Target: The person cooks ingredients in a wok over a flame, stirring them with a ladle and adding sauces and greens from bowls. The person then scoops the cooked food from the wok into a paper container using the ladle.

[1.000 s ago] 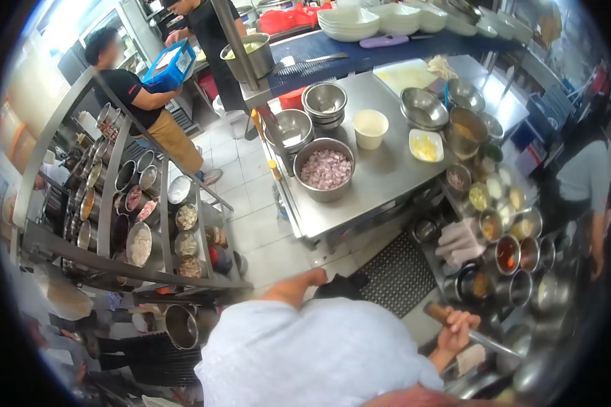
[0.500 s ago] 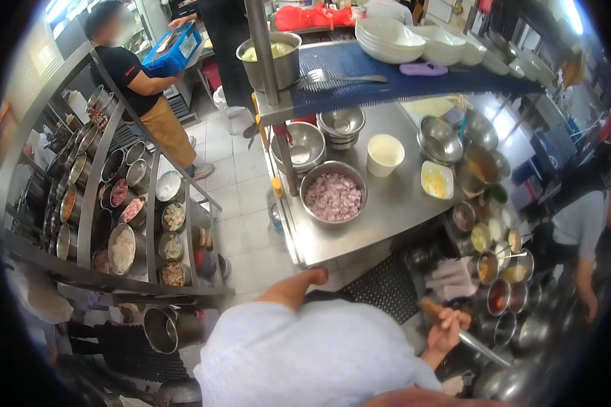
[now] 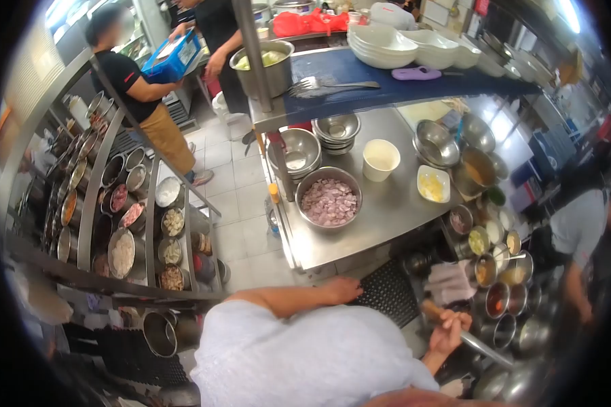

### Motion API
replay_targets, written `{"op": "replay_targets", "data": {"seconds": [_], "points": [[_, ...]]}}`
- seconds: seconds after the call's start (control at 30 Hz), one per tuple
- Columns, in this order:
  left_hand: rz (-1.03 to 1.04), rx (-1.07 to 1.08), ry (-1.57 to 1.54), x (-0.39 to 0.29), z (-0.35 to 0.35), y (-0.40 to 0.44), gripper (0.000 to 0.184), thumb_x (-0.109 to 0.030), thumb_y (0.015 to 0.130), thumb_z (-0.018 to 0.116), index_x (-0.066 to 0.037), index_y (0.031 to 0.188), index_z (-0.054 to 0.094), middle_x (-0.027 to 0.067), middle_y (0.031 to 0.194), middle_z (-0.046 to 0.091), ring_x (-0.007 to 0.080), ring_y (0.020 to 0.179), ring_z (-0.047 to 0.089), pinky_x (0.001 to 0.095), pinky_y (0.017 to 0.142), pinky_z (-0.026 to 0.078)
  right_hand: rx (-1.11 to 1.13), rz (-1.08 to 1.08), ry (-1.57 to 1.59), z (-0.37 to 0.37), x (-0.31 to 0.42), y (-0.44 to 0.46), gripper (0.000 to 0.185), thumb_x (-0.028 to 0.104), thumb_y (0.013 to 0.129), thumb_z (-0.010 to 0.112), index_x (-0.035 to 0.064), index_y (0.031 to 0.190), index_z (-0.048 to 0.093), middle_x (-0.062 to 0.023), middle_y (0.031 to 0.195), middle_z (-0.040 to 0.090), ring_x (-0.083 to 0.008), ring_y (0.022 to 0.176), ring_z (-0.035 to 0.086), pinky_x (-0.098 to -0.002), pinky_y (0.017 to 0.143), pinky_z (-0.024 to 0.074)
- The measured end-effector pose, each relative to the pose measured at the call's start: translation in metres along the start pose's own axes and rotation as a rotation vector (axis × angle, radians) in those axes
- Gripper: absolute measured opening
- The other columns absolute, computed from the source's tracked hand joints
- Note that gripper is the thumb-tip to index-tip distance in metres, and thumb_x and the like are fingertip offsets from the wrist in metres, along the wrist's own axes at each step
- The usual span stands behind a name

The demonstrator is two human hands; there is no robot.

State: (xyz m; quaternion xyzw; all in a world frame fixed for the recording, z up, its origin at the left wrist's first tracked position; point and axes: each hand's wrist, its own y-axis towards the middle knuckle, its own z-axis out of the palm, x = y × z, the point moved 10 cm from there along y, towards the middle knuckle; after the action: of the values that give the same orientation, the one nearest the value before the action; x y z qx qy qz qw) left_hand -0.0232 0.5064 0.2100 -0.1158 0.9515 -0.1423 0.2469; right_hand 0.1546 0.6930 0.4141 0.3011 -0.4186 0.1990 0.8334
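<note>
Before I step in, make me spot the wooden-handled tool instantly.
From the steel table, go down and right past the dark mat to the person's right grip. It holds the wooden-handled tool, which, unlike the metal bowls nearby, is long, with a brown end and silvery shaft.

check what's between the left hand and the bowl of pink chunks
In the head view: bare table top beside the bowl, then floor near the left hand.
</note>
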Motion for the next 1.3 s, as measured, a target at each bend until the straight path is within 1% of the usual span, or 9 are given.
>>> {"op": "replay_targets", "data": {"seconds": [0.17, 0.23, 0.3, 0.5, 0.6, 0.87, 1.07, 1.23, 1.3], "points": [[0.381, -0.105, 0.217, -0.085, -0.052, 0.014, 0.032, -0.026, 0.090, 0.049, -0.011, 0.118, 0.055, 0.0172, 0.122, 0.049, 0.0370, 0.108, 0.055, 0.0458, 0.083, 0.047, -0.158, -0.032, -0.151, -0.018, 0.021, -0.022, 0.014, 0.001, 0.090, 0.049, -0.0005, 0.103, 0.053, -0.0082, 0.072, 0.056, -0.0248, 0.075, 0.061, -0.0468, 0.083, 0.0488], [0.547, 0.076, 0.257, -0.111, -0.057, 0.009, 0.035, -0.023, 0.088, 0.051, -0.011, 0.122, 0.052, 0.0183, 0.123, 0.050, 0.0369, 0.109, 0.055, 0.0466, 0.085, 0.047, -0.204, -0.116, -0.318, -0.016, 0.045, -0.042, 0.013, 0.000, 0.090, 0.050, -0.0007, 0.101, 0.055, -0.0100, 0.071, 0.056, -0.0256, 0.072, 0.061, -0.0450, 0.079, 0.0500], [0.443, 0.160, 0.265, -0.111, -0.067, 0.028, 0.038, -0.020, 0.088, 0.052, -0.011, 0.126, 0.051, 0.0195, 0.129, 0.048, 0.0367, 0.110, 0.055, 0.0469, 0.088, 0.047, -0.375, -0.078, 0.075, -0.030, 0.046, -0.066, 0.012, 0.002, 0.089, 0.053, -0.0003, 0.100, 0.058, -0.0096, 0.067, 0.055, -0.0252, 0.070, 0.061, -0.0425, 0.075, 0.0500], [0.912, 0.130, 0.347, -0.226, -0.099, 0.012, 0.044, -0.018, 0.089, 0.056, -0.012, 0.131, 0.048, 0.0192, 0.138, 0.044, 0.0372, 0.109, 0.056, 0.0471, 0.088, 0.048, -0.780, -0.214, 0.000, -0.059, 0.083, -0.169, 0.012, 0.008, 0.088, 0.054, 0.0060, 0.100, 0.057, -0.0033, 0.055, 0.046, -0.0216, 0.054, 0.057, -0.0424, 0.074, 0.0495], [1.001, 0.245, 0.287, -0.268, -0.086, 0.008, 0.050, -0.014, 0.084, 0.063, -0.011, 0.132, 0.048, 0.0184, 0.140, 0.042, 0.0381, 0.116, 0.053, 0.0451, 0.093, 0.047, -1.136, -0.305, 0.002, -0.073, 0.107, -0.235, 0.013, 0.007, 0.089, 0.054, 0.0023, 0.101, 0.057, -0.0015, 0.052, 0.040, -0.0166, 0.042, 0.042, -0.0337, 0.047, 0.0398], [1.165, 0.340, 0.232, -0.290, 0.026, 0.037, 0.045, -0.023, 0.084, 0.064, -0.010, 0.126, 0.053, 0.0189, 0.135, 0.047, 0.0394, 0.106, 0.057, 0.0463, 0.086, 0.050, -1.840, -0.371, -0.189, -0.081, 0.183, -0.400, 0.029, 0.011, 0.090, 0.054, 0.0001, 0.115, 0.048, 0.0019, 0.055, 0.036, -0.0088, 0.040, 0.034, -0.0264, 0.039, 0.0310], [1.095, 0.539, 0.229, -0.306, 0.104, 0.053, 0.039, -0.022, 0.082, 0.064, -0.007, 0.118, 0.058, 0.0210, 0.121, 0.056, 0.0403, 0.102, 0.059, 0.0464, 0.084, 0.051, -1.873, -0.025, -0.536, -0.098, 0.237, -0.459, 0.057, 0.007, 0.081, 0.054, -0.0009, 0.135, 0.040, -0.0046, 0.065, 0.051, -0.0119, 0.043, 0.046, -0.0281, 0.041, 0.0381], [1.100, 0.643, 0.326, -0.366, 0.137, 0.058, 0.034, -0.020, 0.082, 0.063, -0.006, 0.112, 0.059, 0.0184, 0.112, 0.060, 0.0389, 0.098, 0.061, 0.0463, 0.080, 0.051, -1.813, 0.169, -0.596, -0.135, 0.287, -0.494, 0.058, 0.009, 0.082, 0.055, 0.0010, 0.137, 0.038, -0.0104, 0.069, 0.056, -0.0157, 0.045, 0.051, -0.0327, 0.046, 0.0436], [1.109, 0.609, 0.289, -0.404, 0.128, 0.059, 0.030, -0.020, 0.084, 0.062, -0.007, 0.111, 0.060, 0.0176, 0.108, 0.062, 0.0397, 0.097, 0.061, 0.0466, 0.080, 0.051, -1.716, 0.472, -0.805, -0.157, 0.310, -0.501, 0.059, 0.010, 0.083, 0.054, 0.0024, 0.139, 0.036, -0.0169, 0.074, 0.062, -0.0218, 0.050, 0.058, -0.0367, 0.050, 0.0463]]}}
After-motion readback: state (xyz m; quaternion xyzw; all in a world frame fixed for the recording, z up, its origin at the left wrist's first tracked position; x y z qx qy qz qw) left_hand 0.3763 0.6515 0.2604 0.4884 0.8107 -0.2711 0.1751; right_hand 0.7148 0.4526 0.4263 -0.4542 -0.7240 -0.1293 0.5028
